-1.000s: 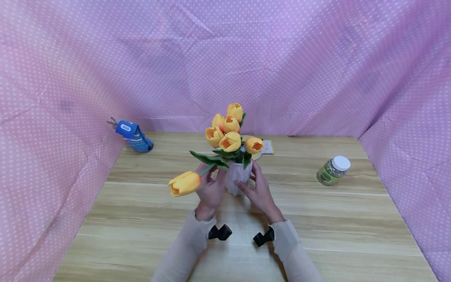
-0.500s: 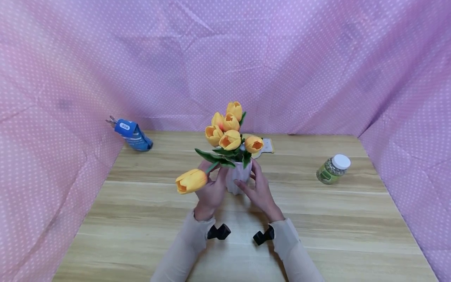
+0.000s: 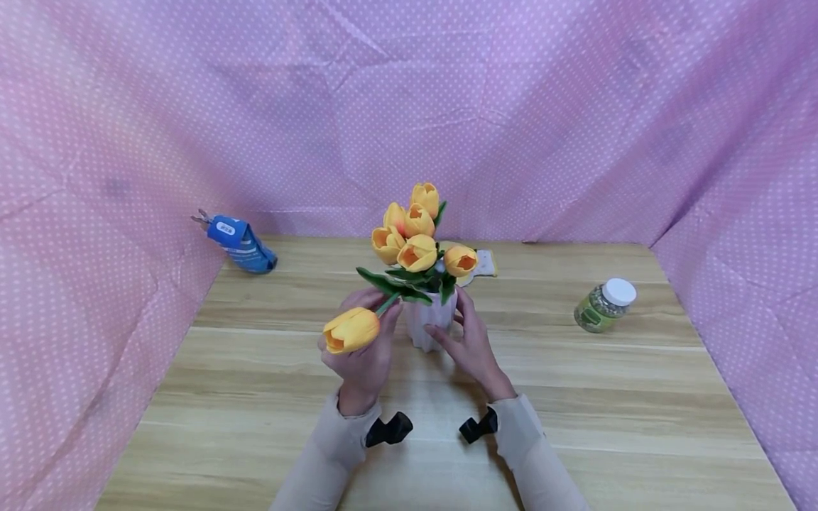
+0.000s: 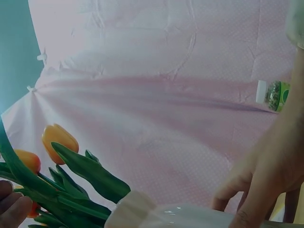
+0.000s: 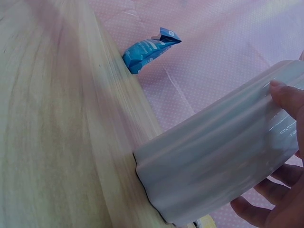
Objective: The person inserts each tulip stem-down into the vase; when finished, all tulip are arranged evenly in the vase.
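Observation:
A white fluted vase (image 3: 422, 328) stands on the table with several orange-yellow tulips (image 3: 417, 253) and green leaves (image 4: 92, 173) rising from it. My right hand (image 3: 474, 348) grips the vase from the right, thumb across its front; the right wrist view shows the thumb and curled fingers around the smooth wall (image 5: 213, 152). One tulip (image 3: 351, 331) leans far out to the left on its bent stem. Behind that bloom is my left hand (image 3: 366, 365), off the vase, with its fingertips (image 4: 16, 211) close to leaves and stems. The bloom hides whether they pinch the stem.
A blue folded bag (image 3: 246, 247) stands at the table's back left. To the right is a jar (image 3: 603, 309) with a white lid and green label. Behind the vase lies a flat white-and-yellow item (image 3: 486, 264), partly hidden. Pink dotted cloth (image 3: 543, 142) surrounds the wooden table (image 3: 607, 397).
My left hand has drawn away to the left from the vase's side. The leaning tulip has shifted slightly right, and my right hand keeps its hold on the vase.

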Motion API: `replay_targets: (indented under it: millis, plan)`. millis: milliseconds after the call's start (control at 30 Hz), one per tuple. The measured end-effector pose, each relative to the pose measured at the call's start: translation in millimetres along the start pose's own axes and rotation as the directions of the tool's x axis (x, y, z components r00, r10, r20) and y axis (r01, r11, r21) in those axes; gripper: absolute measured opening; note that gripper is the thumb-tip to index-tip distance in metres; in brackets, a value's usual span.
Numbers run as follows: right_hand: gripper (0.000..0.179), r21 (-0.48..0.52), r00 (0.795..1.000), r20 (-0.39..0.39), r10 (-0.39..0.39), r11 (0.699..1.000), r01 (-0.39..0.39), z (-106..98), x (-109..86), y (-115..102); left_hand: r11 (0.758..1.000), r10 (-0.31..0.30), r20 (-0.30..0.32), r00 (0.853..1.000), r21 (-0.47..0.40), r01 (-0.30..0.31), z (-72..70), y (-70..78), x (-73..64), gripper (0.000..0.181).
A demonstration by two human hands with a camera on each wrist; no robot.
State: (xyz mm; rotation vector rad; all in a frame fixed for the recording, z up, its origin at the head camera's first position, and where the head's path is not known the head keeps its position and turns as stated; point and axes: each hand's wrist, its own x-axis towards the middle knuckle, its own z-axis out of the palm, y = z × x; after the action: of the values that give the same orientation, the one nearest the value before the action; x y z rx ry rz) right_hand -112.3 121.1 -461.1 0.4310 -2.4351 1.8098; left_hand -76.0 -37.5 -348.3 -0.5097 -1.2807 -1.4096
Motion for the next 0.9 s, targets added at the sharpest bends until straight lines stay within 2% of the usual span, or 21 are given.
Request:
replay_targets:
  millis: [233,367,500,633,900]
  plan:
    - [0.082,0.000,1.000,0.003,0.005,1.000,-0.005,1,-0.3,1,0.999,0.051,-0.055,0.997,0.004,-0.050,1.3,9.3,4.4,0.035]
    - [0.083,-0.004,1.000,0.004,0.002,1.000,-0.002,1,-0.2,2,0.999,0.027,-0.062,0.998,-0.026,-0.029,2.2,15.6,6.2,0.039]
    - [0.083,-0.011,1.000,0.001,0.004,1.000,-0.004,1,-0.4,1,1.000,0.002,-0.077,0.997,-0.029,-0.004,5.8,18.2,8.4,0.035]
    - [0.083,-0.007,1.000,-0.001,0.002,1.000,-0.002,1,-0.9,2,0.999,-0.009,-0.100,0.995,-0.041,0.005,9.0,16.8,9.8,0.028]
    - [0.082,-0.010,1.000,0.000,-0.001,1.000,0.001,0,-1.0,1,0.998,-0.037,-0.099,0.994,-0.049,0.032,10.5,13.8,8.0,0.030]
